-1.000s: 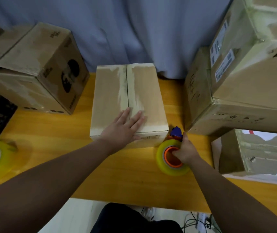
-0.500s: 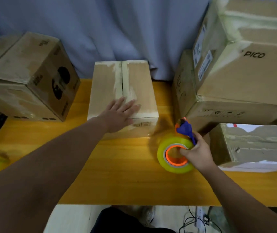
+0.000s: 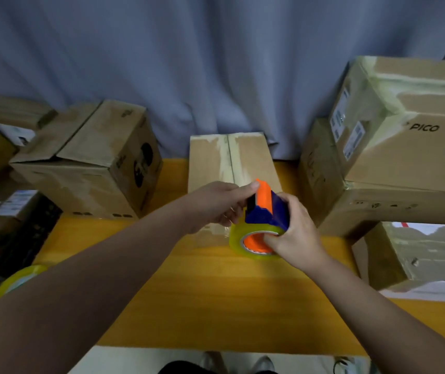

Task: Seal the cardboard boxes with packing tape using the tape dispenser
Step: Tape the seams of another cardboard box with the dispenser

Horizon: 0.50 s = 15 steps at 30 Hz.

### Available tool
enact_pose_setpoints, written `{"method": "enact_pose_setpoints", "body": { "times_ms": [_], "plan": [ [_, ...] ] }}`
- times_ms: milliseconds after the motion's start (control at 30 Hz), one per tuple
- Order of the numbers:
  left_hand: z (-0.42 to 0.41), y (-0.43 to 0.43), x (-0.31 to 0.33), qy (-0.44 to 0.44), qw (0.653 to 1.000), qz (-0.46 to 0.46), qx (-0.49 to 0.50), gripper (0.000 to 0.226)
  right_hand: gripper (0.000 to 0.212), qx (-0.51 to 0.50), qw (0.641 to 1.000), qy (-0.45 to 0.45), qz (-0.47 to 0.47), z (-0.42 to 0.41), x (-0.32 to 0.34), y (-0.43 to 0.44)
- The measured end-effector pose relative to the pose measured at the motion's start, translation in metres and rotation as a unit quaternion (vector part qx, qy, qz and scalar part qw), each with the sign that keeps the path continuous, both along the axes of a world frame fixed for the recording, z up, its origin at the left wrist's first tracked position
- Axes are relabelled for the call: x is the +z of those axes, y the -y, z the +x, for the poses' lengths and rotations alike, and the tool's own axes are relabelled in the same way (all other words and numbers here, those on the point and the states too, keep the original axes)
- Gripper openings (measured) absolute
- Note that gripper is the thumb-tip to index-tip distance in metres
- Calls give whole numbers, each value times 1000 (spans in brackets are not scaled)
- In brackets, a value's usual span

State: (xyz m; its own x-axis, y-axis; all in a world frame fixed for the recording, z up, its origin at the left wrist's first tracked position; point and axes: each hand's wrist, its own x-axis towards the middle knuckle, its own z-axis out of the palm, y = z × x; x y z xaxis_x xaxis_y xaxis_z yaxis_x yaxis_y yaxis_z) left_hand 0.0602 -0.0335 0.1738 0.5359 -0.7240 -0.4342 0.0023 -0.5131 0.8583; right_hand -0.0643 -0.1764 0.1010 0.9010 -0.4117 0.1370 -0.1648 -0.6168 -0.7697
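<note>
l grip [image 3: 216,205] off box [image 3: 232,160], now pinching dispenser [image 3: 263,209] front | r grip [image 3: 294,233] holds it, lifted | i reckon tape pull-out starts

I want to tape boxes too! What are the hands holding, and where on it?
The tape dispenser. The right grip holds its blue frame and the orange core of the roll; the left grip pinches its orange front end.

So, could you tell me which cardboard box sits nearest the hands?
The narrow centre box, directly behind the left hand and right hand; others stand aside.
</note>
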Motion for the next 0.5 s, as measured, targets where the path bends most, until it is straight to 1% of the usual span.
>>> {"method": "enact_pose_setpoints", "body": {
  "times_ms": [133, 200, 267, 367, 433, 500],
  "plan": [
    [14, -31, -7, -66, 997, -46, 4, 35, 77, 25, 1000, 3, 1, 16, -4, -20],
    [20, -42, -10, -79, 995, -55, 13, 29, 77, 35, 999, 0, 15, 19, -5, -28],
    [25, -48, -10, -53, 998, -36, 24, 25, 79, 54, 998, -16, 17, 22, -6, -31],
    [30, -50, -9, 21, 998, 35, 39, 21, 83, 103, 993, -62, -21, 26, -8, -31],
    [35, -50, -8, 69, 995, 67, 29, 22, 92, 142, 988, -68, -1, 26, -8, -32],
    [41, -52, -7, 100, 992, 79, 13, 23, 101, 167, 983, -69, 12, 24, -9, -34]
  ]
}}
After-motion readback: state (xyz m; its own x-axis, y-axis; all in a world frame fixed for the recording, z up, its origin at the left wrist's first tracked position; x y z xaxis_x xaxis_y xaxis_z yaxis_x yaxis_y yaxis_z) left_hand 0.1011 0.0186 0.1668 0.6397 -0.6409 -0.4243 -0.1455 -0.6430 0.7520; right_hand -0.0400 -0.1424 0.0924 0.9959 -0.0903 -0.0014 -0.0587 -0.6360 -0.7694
